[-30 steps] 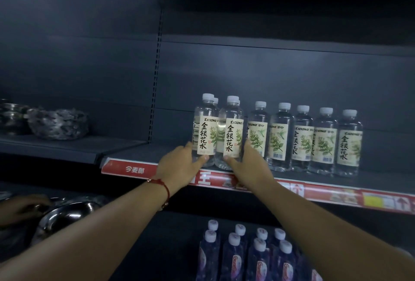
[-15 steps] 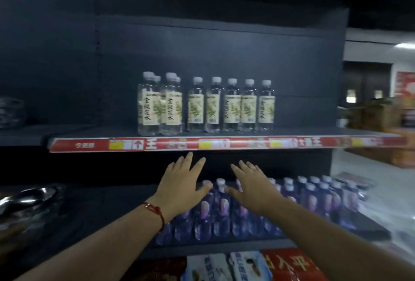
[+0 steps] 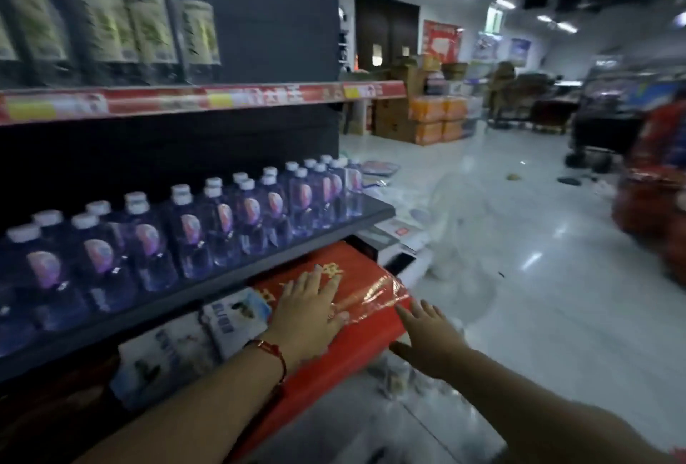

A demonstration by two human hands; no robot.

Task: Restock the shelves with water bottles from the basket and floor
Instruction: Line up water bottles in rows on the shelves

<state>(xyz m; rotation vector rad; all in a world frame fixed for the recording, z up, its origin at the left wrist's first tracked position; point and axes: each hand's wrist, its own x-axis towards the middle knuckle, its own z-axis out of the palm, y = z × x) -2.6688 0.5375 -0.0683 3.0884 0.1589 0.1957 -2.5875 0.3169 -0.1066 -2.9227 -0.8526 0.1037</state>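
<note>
Head view, hands between placements. I have let go of the two pale-labelled clear bottles at the left end of the upper row; both hands have left the upper shelf with the red price strip (image 3: 193, 101) and dropped past the dark middle shelf (image 3: 260, 263), while my gaze has swung right toward the aisle. The tall clear bottles with pale green labels (image 3: 148, 29) stand in their row on that upper shelf, blurred here. The blue-tinted clear bottles with white caps (image 3: 237, 218) fill the middle shelf in close ranks. My left hand (image 3: 308, 311), red cord at the wrist, hangs in front of the red film-wrapped pack (image 3: 371, 300) under the middle shelf, fingers straight and spread; whether it touches the film I cannot tell. My right hand (image 3: 430, 341) reaches just beside that pack's corner, fingers likewise apart, holding nothing. On the glossy white floor (image 3: 538, 315) below it lies something pale and blurred, perhaps loose bottles. I judge one placement finished and the next fetch beginning; the basket is not in view
</note>
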